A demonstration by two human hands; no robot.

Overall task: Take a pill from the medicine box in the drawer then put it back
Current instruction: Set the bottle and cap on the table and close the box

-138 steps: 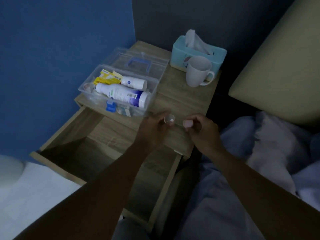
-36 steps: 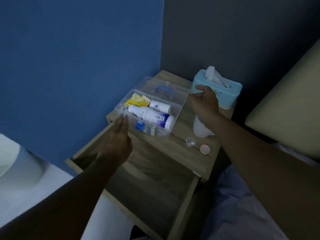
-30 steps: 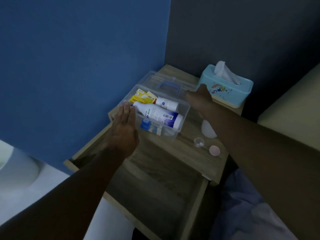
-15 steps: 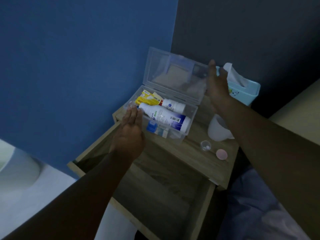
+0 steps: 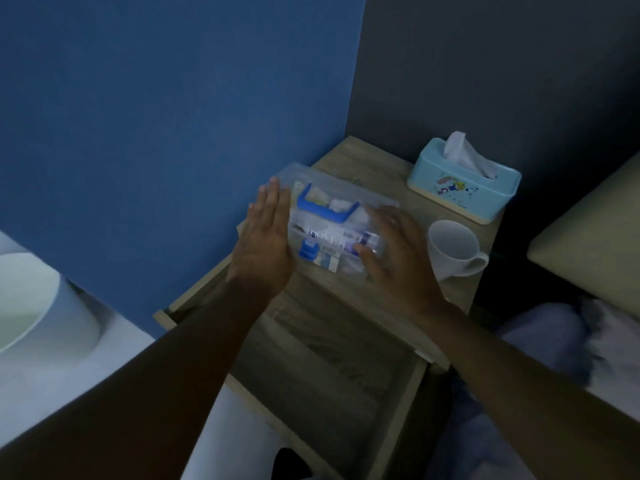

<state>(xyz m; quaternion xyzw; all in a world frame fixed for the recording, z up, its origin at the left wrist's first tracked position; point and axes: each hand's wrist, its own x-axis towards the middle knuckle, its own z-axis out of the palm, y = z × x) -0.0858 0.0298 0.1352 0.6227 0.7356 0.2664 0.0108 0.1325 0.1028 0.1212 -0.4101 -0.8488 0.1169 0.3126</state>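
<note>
The clear plastic medicine box [image 5: 330,239] sits on the wooden nightstand [image 5: 374,168], its lid down and its blue handle [image 5: 325,211] on top. Bottles and packets show through the plastic. My left hand [image 5: 266,240] lies flat against the box's left side, fingers straight and together. My right hand [image 5: 398,251] rests over the box's right end with its fingers spread on the lid. The open drawer [image 5: 332,368] is pulled out below the box. No pill is visible.
A white mug [image 5: 450,247] stands just right of my right hand, and a light blue tissue box [image 5: 464,192] stands behind it. A beige headboard cushion [image 5: 588,244] and bedding are on the right. A white rounded object [image 5: 31,306] sits at the lower left.
The lid stood upright half a second ago and is now down on the box. My right hand came down with it onto the box's right end. The small cup and pink cap are now hidden.
</note>
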